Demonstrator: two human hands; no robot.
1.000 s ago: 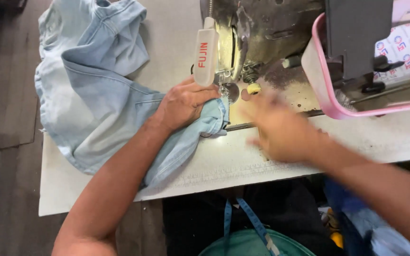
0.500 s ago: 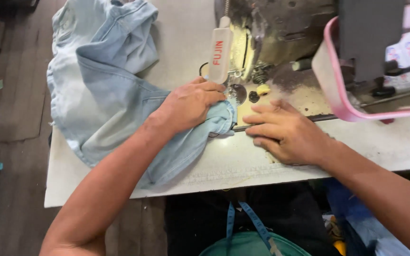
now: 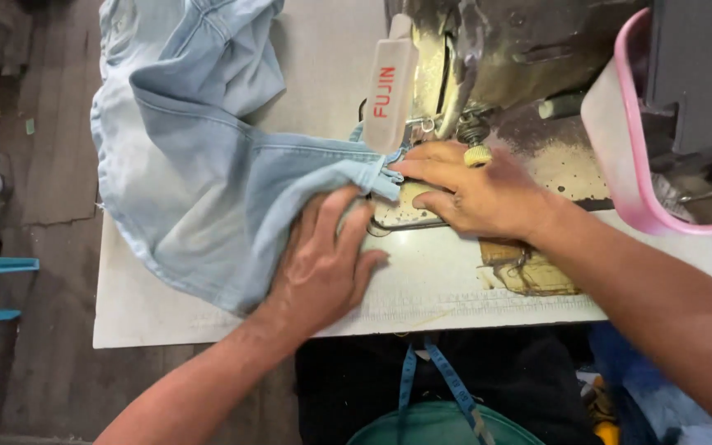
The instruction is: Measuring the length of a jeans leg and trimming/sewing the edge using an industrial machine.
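The pale blue denim garment [image 3: 199, 173] lies over the left part of the white bench [image 3: 455, 288], and much of it hangs past the left edge and runs toward the far edge. One folded corner of the garment reaches right, up to the needle area of the sewing machine [image 3: 496, 58], which stands at the far side of the bench.

The left hand [image 3: 323, 264] lies flat on the cloth near the front edge, fingers spread wide, and presses the fabric down; it grips nothing. The right hand [image 3: 471, 189] rests on the metal plate [image 3: 405, 213] of the machine, fingers stretched and close together, and its fingertips touch the folded corner of the denim. Whether it pinches the cloth or only pushes it, I cannot tell.

I judge that the step in hand is the placing of the seam end under the presser foot. The next move would call for a straight edge, held flat by both hands, with the fingertips kept clear of the needle. A pink plastic tray [image 3: 632, 165] stands at the right.
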